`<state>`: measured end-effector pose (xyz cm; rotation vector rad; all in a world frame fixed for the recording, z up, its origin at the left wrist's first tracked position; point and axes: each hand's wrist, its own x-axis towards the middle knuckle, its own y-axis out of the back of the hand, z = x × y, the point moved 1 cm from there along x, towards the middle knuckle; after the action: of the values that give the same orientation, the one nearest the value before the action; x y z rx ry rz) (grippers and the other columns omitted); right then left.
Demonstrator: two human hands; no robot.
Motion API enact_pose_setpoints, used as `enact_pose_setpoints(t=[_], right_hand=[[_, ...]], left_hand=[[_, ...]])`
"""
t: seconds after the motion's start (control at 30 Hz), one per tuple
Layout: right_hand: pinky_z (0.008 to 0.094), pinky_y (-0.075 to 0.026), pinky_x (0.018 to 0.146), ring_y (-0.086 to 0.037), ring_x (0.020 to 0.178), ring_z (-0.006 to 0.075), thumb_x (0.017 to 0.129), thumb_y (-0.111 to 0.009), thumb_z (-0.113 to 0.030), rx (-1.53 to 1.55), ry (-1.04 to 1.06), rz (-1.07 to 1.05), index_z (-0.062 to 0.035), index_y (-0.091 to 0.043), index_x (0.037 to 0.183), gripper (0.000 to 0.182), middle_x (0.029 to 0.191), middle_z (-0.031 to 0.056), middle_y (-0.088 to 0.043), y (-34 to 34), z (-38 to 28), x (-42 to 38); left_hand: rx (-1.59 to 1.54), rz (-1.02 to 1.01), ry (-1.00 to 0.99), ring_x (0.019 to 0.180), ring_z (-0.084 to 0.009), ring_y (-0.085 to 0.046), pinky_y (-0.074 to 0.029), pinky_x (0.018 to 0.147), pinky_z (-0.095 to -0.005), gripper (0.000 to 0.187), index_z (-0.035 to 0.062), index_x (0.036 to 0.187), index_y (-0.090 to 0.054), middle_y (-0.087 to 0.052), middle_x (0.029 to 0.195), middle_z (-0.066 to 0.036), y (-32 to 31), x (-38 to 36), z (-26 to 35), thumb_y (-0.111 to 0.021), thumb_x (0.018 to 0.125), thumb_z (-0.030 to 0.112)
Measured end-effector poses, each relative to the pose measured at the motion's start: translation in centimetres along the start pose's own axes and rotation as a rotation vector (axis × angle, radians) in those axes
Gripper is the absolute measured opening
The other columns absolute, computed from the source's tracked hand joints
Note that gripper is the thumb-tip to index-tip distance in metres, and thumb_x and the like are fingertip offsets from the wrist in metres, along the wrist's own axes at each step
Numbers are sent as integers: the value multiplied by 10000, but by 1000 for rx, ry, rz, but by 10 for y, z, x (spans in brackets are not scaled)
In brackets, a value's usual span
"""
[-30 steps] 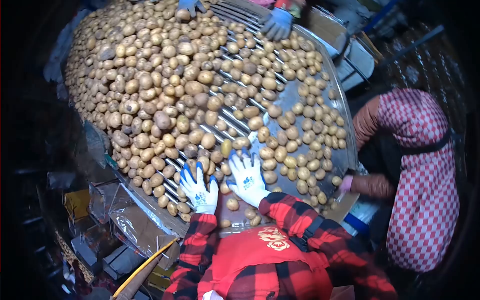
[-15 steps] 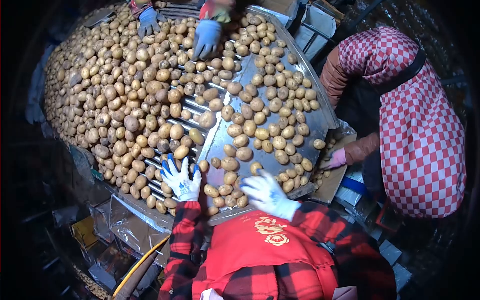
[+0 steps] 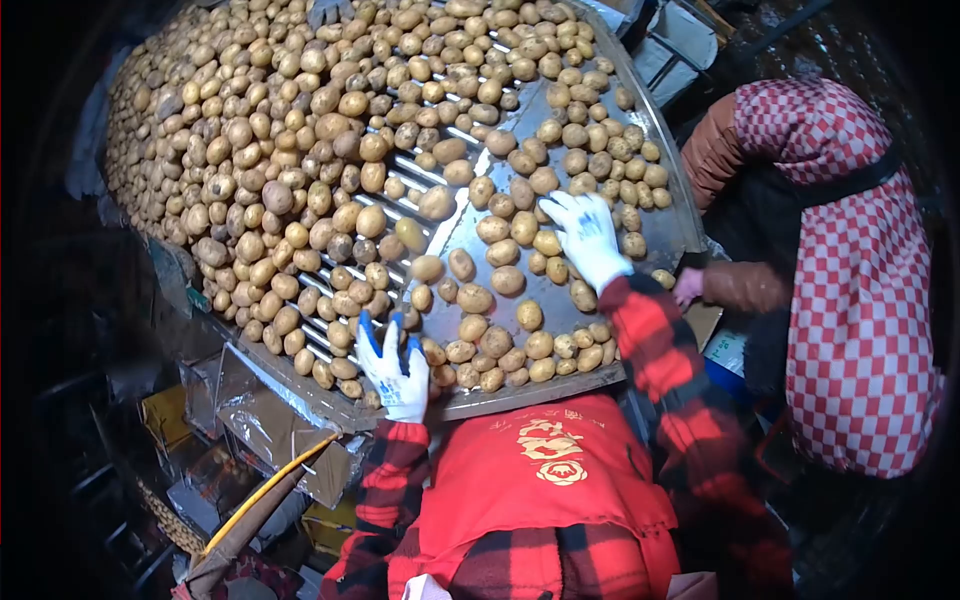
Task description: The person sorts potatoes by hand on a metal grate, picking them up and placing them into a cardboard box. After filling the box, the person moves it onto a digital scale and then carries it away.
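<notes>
Potatoes [image 3: 290, 150] are heaped over the left of a large sorting table and lie loosely on its metal plate [image 3: 555, 298]. My left hand [image 3: 395, 372], in a white glove with blue fingertips, is low over the front end of the slatted bars [image 3: 312, 285], fingers spread, beside several potatoes. My right hand [image 3: 588, 235], also in a white glove, reaches over the right part of the plate. Its fingers are apart above the potatoes there, and nothing shows gripped in it.
A co-worker in a red-and-white checked apron [image 3: 855, 320] bends at the right edge, with one pink-gloved hand [image 3: 689, 286] by the table corner. Another gloved hand [image 3: 330, 10] shows at the top. Plastic-wrapped boxes [image 3: 265, 430] and a yellow hose [image 3: 265, 495] are at the lower left.
My right hand has moved up and away from my body, further over the plate. The whole view has shifted. At the top, one of the two blue-gloved hands is no longer visible.
</notes>
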<state>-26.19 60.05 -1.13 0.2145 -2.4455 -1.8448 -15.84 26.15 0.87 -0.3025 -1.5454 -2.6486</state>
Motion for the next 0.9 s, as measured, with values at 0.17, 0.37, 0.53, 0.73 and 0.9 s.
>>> enact_pose_setpoints(t=[0.17,0.37,0.53,0.73,0.9], right_hand=[[444,-433,822,-617,1016,229,922,-517,-105,-633,177,-345,-188,-591,1188,288,1127,34,-598,-36,-4,56],[452,-454,831,-628,939,328,839,-689,-244,157,-57,292,-95,-653,1184,377,1111,119,-657,3,-27,31],[495,-443,969,-638,948,332,758,-745,-245,538,168,62,-97,-666,1181,455,997,131,-680,16,-109,-92],[607,-191,1196,-492,1271,307,897,-615,-250,-467,62,-170,-205,-543,1411,521,1378,94,-559,-20,-30,-83],[586,-184,1205,-552,1179,321,947,-491,-148,-448,173,-272,-186,-626,1301,380,1192,122,-662,-49,-5,-40]], left_hand=[[-337,-144,141,1331,-402,-498,-392,1117,-479,370,47,1299,-635,-502,1452,-228,13,-29,26,-595,932,75],[-1442,-447,886,1301,-304,-556,-467,1073,-416,496,62,1439,-507,-582,1399,-156,-12,-31,47,-475,1069,391],[-2396,-730,1128,1309,-340,-544,-542,1005,-469,488,129,1502,-419,-491,1496,-129,-46,-19,35,-457,1073,359],[-2193,-794,1167,1152,-275,-633,-593,827,-358,422,86,1425,-514,-649,1046,-48,-45,-39,4,-541,1043,264],[-1735,-657,1321,1029,-252,-674,-585,702,-322,425,93,1428,-517,-648,1023,-35,-30,-21,34,-563,1023,211]])
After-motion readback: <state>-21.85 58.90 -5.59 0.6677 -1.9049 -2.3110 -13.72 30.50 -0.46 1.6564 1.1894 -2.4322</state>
